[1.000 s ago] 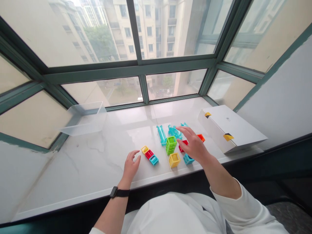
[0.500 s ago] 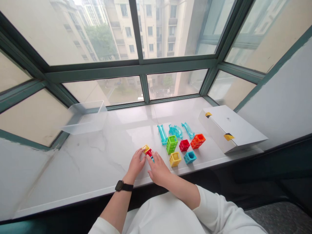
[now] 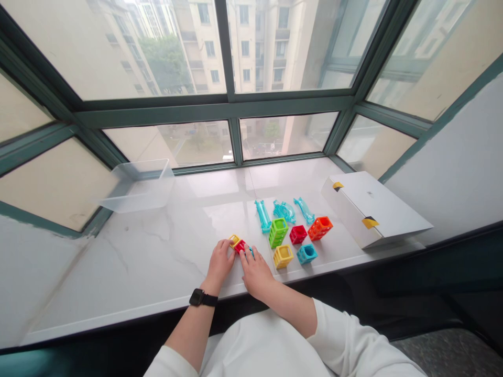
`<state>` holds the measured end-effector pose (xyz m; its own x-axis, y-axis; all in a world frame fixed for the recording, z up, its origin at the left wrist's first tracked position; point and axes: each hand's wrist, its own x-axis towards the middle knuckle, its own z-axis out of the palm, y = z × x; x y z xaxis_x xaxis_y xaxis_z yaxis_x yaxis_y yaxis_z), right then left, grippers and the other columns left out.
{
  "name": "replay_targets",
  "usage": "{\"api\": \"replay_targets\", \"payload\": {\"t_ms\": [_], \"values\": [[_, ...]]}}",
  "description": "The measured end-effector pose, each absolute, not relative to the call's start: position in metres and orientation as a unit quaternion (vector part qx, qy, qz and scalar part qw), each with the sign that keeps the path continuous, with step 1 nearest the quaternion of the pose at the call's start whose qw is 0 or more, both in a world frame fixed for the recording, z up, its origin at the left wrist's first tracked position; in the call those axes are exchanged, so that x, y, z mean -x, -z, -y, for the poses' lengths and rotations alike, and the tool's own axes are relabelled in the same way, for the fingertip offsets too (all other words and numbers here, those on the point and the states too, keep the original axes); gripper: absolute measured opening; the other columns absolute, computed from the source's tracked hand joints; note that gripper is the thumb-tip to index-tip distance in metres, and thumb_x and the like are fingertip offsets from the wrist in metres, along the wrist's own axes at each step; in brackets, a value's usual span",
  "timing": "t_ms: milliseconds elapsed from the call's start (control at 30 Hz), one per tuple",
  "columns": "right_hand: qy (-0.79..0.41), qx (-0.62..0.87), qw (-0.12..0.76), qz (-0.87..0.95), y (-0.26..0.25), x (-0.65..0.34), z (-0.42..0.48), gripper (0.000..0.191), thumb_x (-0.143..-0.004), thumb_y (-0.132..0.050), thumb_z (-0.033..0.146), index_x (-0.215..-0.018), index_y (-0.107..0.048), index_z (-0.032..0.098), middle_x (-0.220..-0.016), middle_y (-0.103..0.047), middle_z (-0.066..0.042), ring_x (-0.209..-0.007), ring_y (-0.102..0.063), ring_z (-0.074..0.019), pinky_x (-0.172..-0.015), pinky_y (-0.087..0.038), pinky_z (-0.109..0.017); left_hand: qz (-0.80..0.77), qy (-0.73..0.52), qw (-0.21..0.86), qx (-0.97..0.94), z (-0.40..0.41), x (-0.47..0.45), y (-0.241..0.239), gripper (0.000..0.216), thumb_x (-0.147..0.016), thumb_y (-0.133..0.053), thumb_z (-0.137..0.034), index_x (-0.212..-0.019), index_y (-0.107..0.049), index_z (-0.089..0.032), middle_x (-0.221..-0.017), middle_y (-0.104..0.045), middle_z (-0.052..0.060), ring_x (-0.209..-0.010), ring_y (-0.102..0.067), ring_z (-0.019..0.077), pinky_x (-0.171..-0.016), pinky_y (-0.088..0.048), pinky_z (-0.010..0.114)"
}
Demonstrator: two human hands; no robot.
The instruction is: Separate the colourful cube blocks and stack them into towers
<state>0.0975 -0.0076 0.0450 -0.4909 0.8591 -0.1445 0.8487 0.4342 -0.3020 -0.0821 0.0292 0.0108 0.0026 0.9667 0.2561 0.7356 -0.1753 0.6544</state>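
A short row of joined small blocks, yellow (image 3: 234, 240), red (image 3: 240, 245) and a mostly hidden blue one, lies on the white marble sill (image 3: 157, 256). My left hand (image 3: 220, 263), with a black watch on its wrist, has its fingertips curled onto the yellow and red end. From the other side my right hand (image 3: 257, 272) presses bent fingers on the blue end. Just to the right stand a tall green lattice block (image 3: 277, 232), a yellow cube (image 3: 282, 256), a blue cube (image 3: 306, 253), a red cube (image 3: 297, 234) and an orange block (image 3: 319, 228).
Three clear teal track pieces (image 3: 284, 210) lie behind the blocks. A white cardboard box (image 3: 373, 207) with yellow tape sits at the right end of the sill. A clear plastic bin (image 3: 137, 186) stands at the back left by the window frame.
My right hand came back from the blocks on the right and joined my left hand at the yellow-red-blue row. Both hands now rest on that row.
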Motion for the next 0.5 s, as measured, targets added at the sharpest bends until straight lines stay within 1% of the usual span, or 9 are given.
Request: {"api": "replay_targets", "payload": {"t_ms": [100, 133, 200, 333, 433, 500], "values": [[-0.162, 0.504, 0.013, 0.848, -0.042, -0.096, 0.008, 0.081, -0.094, -0.064, 0.019, -0.167, -0.031, 0.007, -0.175, -0.022, -0.024, -0.161, -0.026, -0.0425, -0.128, -0.034, -0.058, -0.645, -0.326, 0.152, -0.674, -0.028, 0.086, -0.012, 0.01, -0.092, -0.06, -0.031, -0.099, -0.063, -0.024, -0.102, -0.068, 0.008, -0.098, -0.067, 0.0275, -0.093, -0.056, 0.045], [-0.159, 0.504, 0.012, 0.849, -0.04, -0.096, 0.008, 0.081, -0.094, -0.063, 0.018, -0.168, -0.031, 0.007, -0.176, -0.022, -0.024, -0.161, -0.026, -0.0421, -0.128, -0.034, -0.057, -0.658, -0.324, 0.147, -0.663, -0.027, 0.089, -0.012, 0.011, -0.091, -0.061, -0.035, -0.093, -0.062, -0.024, -0.096, -0.068, 0.007, -0.094, -0.067, 0.0273, -0.089, -0.056, 0.044], [-0.152, 0.503, 0.006, 0.851, -0.037, -0.096, 0.008, 0.083, -0.093, -0.063, 0.016, -0.168, -0.029, 0.008, -0.176, -0.021, -0.023, -0.162, -0.026, -0.0418, -0.128, -0.034, -0.057, -0.69, -0.326, 0.149, -0.629, -0.025, 0.099, -0.012, 0.02, -0.09, -0.061, -0.044, -0.087, -0.059, -0.024, -0.09, -0.067, 0.006, -0.087, -0.067, 0.0272, -0.084, -0.056, 0.042], [-0.139, 0.502, 0.0, 0.853, -0.032, -0.095, 0.007, 0.084, -0.092, -0.062, 0.015, -0.168, -0.029, 0.007, -0.176, -0.019, -0.023, -0.162, -0.025, -0.043, -0.128, -0.034, -0.057, -0.73, -0.357, 0.219, -0.54, -0.011, 0.124, -0.017, 0.037, -0.087, -0.06, -0.059, -0.093, -0.06, -0.023, -0.097, -0.071, 0.008, -0.084, -0.071, 0.0271, -0.08, -0.057, 0.041], [-0.143, 0.511, -0.001, 0.848, -0.032, -0.09, 0.006, 0.084, -0.091, -0.062, 0.014, -0.168, -0.03, 0.008, -0.176, -0.018, -0.023, -0.162, -0.026, -0.0426, -0.127, -0.034, -0.058, -0.731, -0.382, 0.275, -0.494, 0.006, 0.139, -0.026, 0.044, -0.086, -0.063, -0.065, -0.099, -0.061, -0.023, -0.107, -0.074, 0.008, -0.093, -0.074, 0.0276, -0.083, -0.058, 0.04], [-0.15, 0.515, -0.004, 0.844, -0.034, -0.087, 0.004, 0.085, -0.091, -0.063, 0.014, -0.169, -0.029, 0.009, -0.176, -0.018, -0.022, -0.162, -0.025, -0.0422, -0.128, -0.033, -0.058, -0.725, -0.399, 0.304, -0.472, 0.018, 0.143, -0.032, 0.047, -0.086, -0.065, -0.068, -0.103, -0.063, -0.024, -0.108, -0.075, 0.007, -0.097, -0.074, 0.0273, -0.086, -0.058, 0.04]]}}
